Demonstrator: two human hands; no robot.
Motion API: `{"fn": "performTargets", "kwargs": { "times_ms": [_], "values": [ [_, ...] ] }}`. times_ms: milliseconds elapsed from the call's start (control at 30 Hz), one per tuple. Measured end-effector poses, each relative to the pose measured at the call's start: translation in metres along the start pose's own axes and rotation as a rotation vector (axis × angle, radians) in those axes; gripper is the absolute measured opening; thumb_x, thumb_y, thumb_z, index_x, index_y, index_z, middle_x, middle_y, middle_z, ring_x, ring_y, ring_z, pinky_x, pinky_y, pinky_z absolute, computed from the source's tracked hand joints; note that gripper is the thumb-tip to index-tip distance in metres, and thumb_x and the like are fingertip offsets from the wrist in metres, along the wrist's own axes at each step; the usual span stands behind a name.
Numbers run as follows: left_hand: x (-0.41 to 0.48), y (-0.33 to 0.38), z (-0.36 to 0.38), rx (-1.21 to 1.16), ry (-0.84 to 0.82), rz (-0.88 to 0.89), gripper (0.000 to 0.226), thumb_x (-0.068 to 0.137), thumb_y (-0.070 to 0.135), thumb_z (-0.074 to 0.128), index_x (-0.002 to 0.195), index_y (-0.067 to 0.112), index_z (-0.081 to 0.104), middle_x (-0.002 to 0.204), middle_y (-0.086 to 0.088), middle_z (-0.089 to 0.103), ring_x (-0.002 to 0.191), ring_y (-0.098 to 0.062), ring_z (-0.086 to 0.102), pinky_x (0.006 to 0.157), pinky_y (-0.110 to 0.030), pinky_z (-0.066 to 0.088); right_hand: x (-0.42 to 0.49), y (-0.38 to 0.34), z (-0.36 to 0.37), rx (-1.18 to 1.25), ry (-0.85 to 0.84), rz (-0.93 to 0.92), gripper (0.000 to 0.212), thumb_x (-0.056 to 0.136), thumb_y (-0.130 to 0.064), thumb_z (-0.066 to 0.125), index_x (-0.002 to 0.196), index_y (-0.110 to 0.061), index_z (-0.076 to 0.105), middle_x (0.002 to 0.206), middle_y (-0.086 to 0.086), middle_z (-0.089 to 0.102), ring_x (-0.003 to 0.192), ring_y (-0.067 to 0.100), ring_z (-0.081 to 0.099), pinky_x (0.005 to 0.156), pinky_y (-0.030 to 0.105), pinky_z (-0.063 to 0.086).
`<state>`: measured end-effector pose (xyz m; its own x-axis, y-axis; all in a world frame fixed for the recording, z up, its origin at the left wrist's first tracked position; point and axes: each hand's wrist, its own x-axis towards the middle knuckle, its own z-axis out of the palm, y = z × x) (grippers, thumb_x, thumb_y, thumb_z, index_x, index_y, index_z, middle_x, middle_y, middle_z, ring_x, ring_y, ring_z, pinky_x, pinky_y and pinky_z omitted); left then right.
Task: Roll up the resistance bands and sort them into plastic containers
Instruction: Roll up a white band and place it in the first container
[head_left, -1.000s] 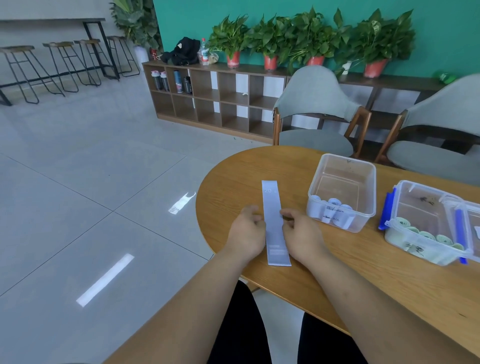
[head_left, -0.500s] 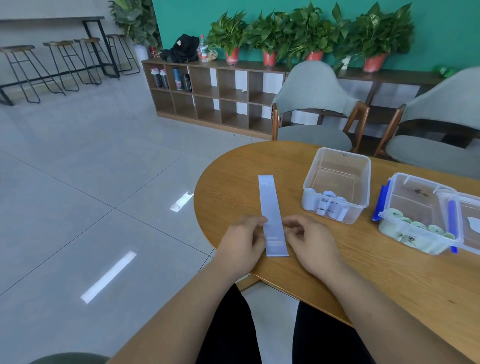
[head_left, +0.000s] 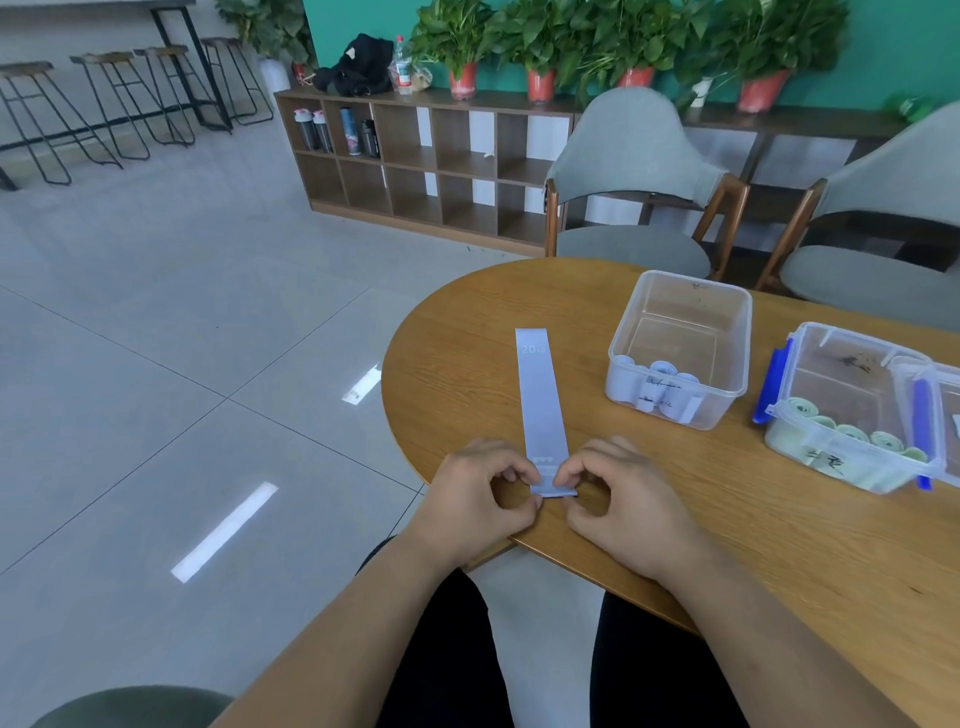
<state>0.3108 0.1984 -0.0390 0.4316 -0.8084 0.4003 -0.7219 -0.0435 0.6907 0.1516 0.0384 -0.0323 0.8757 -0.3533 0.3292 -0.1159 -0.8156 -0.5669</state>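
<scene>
Head view, left to right.

Left hand (head_left: 478, 499): fingers curled, thumb and forefinger pinching the left corner of the band's near end. A second ago it lay beside the band at mid-length. It has since slid back toward 6 o'clock, to the end.

Resistance band (head_left: 540, 400): pale blue-grey strip flat on the desk (head_left: 727, 519), running 6 to 12 o'clock from the hands, "20" print at the far end. The near end is now lifted and turned over between the fingertips. It was lying flat before. Reads as the first turn of the roll just started, with nearly the whole length still unrolled.

Right hand (head_left: 623, 499): mirrors the left, pinching the right corner of the same end. It moved back with the left.

Clear container (head_left: 680, 327): at about 1 o'clock from the hands, well apart from them. It holds a few rolled bands of matching pale colour (head_left: 662, 387) against its near wall. Likely destination for this one.

Blue-clip container (head_left: 841, 379): at 2–3 o'clock, holds green rolls (head_left: 852, 434). Wrong colour for this band, I'd say.

Meaning: smoothing looks done and rolling begins. The next move needs an even push toward 12 o'clock with both corners level, or the roll will cone.
</scene>
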Motion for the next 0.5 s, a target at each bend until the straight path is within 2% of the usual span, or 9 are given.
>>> {"fn": "performTargets", "kwargs": {
  "times_ms": [100,267,500],
  "values": [
    [-0.0005,0.0004,0.0009,0.002,0.025,-0.008,0.02,0.078,0.014,0.085,0.09,0.027,0.077,0.086,0.013,0.07,0.089,-0.015,0.065,0.078,-0.029,0.053,-0.0005,0.0023,0.0012,0.007,0.015,0.003,0.023,0.081,-0.016,0.076,0.09,-0.036,0.068,0.088,-0.021,0.063,0.098,0.01,0.059,0.083,0.03,0.05],
    [-0.0018,0.0021,0.0029,-0.006,0.073,-0.02,0.022,0.081,0.008,0.083,0.093,0.026,0.079,0.083,0.019,0.066,0.085,-0.014,0.064,0.077,-0.019,0.049,-0.0021,0.0034,0.0018,0.026,0.056,0.018,0.023,0.084,-0.016,0.079,0.091,-0.036,0.07,0.086,-0.022,0.062,0.094,0.01,0.059,0.08,0.024,0.048],
    [-0.001,0.0016,0.0046,0.013,0.084,-0.004,0.018,0.083,0.01,0.082,0.089,0.026,0.078,0.081,0.015,0.066,0.083,-0.014,0.062,0.075,-0.027,0.051,-0.0011,0.0055,0.0061,-0.015,0.106,0.025,0.017,0.087,-0.021,0.078,0.092,-0.036,0.071,0.083,-0.021,0.062,0.091,0.005,0.056,0.078,0.024,0.048]
  ]
}}
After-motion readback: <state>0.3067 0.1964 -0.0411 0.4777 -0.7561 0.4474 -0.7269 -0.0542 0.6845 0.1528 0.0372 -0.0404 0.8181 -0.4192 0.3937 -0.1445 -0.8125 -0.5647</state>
